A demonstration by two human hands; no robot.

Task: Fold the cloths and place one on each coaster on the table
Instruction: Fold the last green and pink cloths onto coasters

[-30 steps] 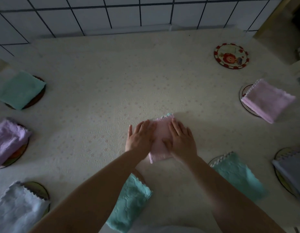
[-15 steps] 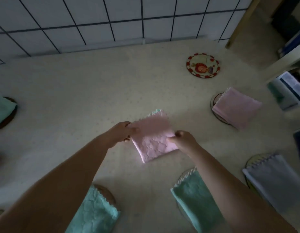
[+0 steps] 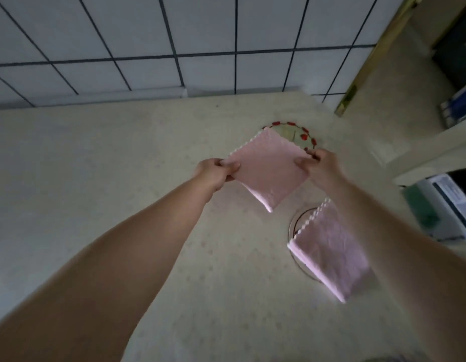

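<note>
Since half a second ago you have lifted the folded pink cloth (image 3: 269, 169) off the surface (image 3: 122, 178) and carried it to the red-rimmed coaster (image 3: 295, 133), which it now partly covers. Your left hand (image 3: 213, 172) and right hand (image 3: 319, 163) each have a closed pinch grip on one corner. Another folded pink cloth (image 3: 331, 253) lies on the nearer coaster (image 3: 294, 223). No writing can be read anywhere.

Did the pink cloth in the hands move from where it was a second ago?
Yes. The folded pink cloth went from the table's middle toward the red-rimmed coaster by the tiled wall, and now overlaps it.
</note>
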